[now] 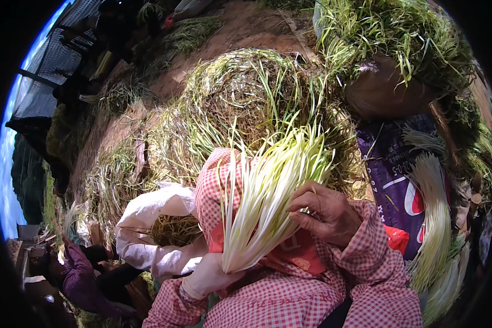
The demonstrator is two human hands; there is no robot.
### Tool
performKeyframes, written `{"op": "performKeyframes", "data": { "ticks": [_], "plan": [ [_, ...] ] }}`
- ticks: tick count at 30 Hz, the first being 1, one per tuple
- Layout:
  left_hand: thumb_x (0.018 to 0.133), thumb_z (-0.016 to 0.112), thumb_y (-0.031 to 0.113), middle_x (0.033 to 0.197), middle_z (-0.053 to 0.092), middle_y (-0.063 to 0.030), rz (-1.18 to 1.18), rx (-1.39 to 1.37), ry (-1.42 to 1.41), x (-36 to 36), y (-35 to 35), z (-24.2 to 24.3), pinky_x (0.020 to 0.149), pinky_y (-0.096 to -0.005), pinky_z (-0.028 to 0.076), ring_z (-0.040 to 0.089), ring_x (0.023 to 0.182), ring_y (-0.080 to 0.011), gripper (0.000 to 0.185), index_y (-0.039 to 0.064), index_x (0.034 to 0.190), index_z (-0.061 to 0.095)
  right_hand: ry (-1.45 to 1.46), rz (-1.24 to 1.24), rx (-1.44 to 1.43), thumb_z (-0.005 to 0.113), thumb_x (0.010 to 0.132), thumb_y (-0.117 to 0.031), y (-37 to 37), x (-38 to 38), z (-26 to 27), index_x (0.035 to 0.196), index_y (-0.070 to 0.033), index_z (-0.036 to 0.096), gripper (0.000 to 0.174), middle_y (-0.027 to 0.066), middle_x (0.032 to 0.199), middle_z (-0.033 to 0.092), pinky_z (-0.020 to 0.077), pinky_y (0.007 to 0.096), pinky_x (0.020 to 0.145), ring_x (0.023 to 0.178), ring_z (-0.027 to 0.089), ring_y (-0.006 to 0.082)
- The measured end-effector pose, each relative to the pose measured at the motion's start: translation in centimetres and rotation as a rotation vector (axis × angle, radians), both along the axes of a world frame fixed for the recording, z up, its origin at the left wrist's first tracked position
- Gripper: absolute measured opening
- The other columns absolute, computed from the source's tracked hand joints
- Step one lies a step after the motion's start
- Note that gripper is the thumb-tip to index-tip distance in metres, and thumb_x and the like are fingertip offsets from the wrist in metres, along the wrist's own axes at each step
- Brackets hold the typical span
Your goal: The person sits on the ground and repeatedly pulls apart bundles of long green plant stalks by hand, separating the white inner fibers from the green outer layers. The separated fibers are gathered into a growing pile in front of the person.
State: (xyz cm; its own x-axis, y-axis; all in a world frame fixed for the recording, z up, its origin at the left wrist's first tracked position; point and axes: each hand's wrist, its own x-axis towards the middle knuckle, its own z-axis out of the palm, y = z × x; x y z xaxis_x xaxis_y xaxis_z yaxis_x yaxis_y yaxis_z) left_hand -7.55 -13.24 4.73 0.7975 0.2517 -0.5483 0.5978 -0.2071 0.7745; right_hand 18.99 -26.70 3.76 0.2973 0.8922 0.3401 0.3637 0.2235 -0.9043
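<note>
A fanned bunch of long leafy stalks (266,192), white at the base and yellow-green at the tips, lies over my lap. Around its white base end my left hand (213,274), in a pale glove, is closed. My bare right hand (328,213) is at the bunch's right edge, thumb and fingertips close together; whether they pinch a thin leaf cannot be told. Beneath the bunch are a red-and-white checked garment (270,303) and a red cloth with faded marks.
A white sack (139,217) holding dry plant matter stands at left. Trimmed leaves (246,94) are heaped ahead. More stalk bunches (434,217) lie on a purple printed sack (383,164) at right. A co-worker in purple (82,274) is at lower left.
</note>
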Motion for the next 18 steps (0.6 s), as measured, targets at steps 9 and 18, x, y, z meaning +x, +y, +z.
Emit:
{"op": "performKeyframes", "data": {
  "ticks": [9, 18],
  "plan": [
    [0.077, 0.067, 0.011, 0.068, 0.062, -0.0036, 0.119, -0.255, 0.074, -0.5, -0.1, -0.8, 0.032, -0.02, 0.04, 0.049, 0.037, -0.0082, 0.033, 0.006, 0.108, 0.061, -0.313, 0.138, -0.064, 0.066, 0.073, -0.012, 0.4, -1.3, -0.2, 0.091, -0.006, 0.06, 0.021, 0.0069, 0.075, 0.054, 0.0494, 0.0346, 0.057, 0.068, 0.059, 0.0263],
    [0.075, 0.07, 0.008, 0.08, 0.063, -0.0015, 0.152, -0.542, 0.111, -0.4, 0.3, -0.6, 0.035, -0.018, 0.038, 0.048, 0.047, -0.0047, 0.039, 0.006, 0.113, 0.059, -0.582, 0.184, 0.181, 0.059, 0.073, -0.017, 0.9, -1.8, -1.1, 0.089, -0.008, 0.059, 0.019, 0.0033, 0.07, 0.049, 0.0432, 0.0292, 0.049, 0.061, 0.055, 0.0168]
  ]
}}
